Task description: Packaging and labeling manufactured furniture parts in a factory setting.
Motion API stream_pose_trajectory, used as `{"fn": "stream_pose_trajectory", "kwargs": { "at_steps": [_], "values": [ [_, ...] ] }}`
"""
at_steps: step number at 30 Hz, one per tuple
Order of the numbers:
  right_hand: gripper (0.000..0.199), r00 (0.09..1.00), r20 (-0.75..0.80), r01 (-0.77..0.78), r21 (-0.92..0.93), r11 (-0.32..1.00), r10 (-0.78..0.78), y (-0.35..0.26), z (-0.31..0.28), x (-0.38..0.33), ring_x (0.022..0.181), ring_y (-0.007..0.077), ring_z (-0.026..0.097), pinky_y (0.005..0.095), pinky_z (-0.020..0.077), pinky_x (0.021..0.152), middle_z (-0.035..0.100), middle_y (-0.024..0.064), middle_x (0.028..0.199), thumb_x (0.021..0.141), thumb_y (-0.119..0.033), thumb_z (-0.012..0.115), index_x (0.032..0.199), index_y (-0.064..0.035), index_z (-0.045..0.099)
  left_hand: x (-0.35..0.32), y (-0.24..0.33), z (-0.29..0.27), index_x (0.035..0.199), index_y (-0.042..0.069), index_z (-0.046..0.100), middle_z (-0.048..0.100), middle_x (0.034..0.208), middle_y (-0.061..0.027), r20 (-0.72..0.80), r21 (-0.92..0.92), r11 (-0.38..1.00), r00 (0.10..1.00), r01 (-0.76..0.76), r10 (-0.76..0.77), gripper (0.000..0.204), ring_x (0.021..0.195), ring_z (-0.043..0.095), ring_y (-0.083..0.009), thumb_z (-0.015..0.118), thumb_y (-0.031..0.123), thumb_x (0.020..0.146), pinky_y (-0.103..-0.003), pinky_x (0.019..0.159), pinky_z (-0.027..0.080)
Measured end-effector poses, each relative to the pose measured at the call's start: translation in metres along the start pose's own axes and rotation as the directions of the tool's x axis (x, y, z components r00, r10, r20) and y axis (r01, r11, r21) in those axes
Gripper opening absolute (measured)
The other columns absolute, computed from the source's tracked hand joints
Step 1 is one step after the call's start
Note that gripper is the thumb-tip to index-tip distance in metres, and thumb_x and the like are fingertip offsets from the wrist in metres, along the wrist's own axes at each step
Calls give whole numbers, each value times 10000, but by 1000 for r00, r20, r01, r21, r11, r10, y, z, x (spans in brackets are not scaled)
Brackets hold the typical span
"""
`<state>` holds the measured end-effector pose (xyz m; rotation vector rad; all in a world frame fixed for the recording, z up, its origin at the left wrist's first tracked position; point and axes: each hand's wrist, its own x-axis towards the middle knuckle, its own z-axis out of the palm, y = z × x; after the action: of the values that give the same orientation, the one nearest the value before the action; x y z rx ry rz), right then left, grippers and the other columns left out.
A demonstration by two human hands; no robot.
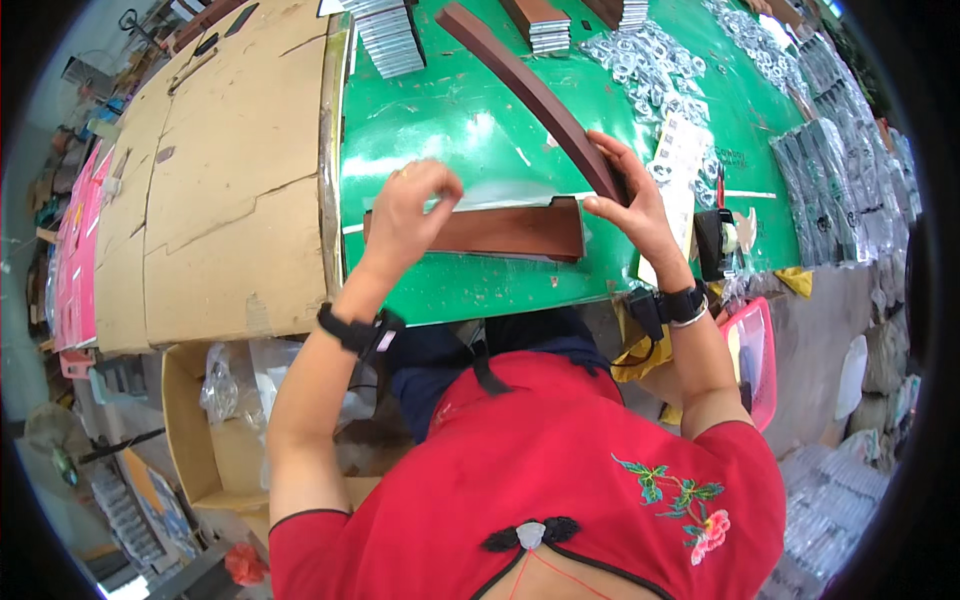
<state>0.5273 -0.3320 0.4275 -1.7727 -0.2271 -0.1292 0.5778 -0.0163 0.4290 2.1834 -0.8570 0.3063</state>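
My right hand [637, 212] grips the near end of a long dark-brown bar [530, 95], its thumb on one side and fingers on the other. The bar slants away to the far left over the green tabletop [430, 120]. My left hand [412, 215] is closed, its fingers curled over the left part of a shorter reddish-brown piece [510, 232] lying near the table's front edge. Whatever those fingers may hold is hidden. A dark end shows at the right of the shorter piece. Just beyond it lies a whitish, clear-looking strip [500, 191].
Flattened cardboard [230, 190] covers the left side. Stacked metallic pieces [385, 38] and a brown-topped stack [537, 25] stand at the back. Loose silvery parts [650, 70], a black tape dispenser [715, 245] and plastic-wrapped packs [825, 190] lie right. Below are a carton [195, 430] and a pink basket [763, 365].
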Motion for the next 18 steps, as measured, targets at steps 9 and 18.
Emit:
{"fn": "stream_pose_trajectory", "kwargs": {
  "at_steps": [9,18],
  "values": [
    [783,856,406,467,-337,818,-321,-21,24,5,1337,314,530,545,277,1217,598,123,1401,736,-339,870,1422,-116,567,-101,20,36,861,125,641,615,948,-13,-4,410,904,991,-121,134,123,936,610,-214,671,85,748,-382,871,476],
    [927,788,580,559,-532,636,-207,12,31,-1,1287,337,542,500,365,1127,577,117,1400,653,-279,880,1483,-167,481,-83,35,13,1302,156,670,653,1178,-33,-43,419,903,991,-96,125,550,1091,611,-225,807,151,770,-444,1014,425]
  ]
}}
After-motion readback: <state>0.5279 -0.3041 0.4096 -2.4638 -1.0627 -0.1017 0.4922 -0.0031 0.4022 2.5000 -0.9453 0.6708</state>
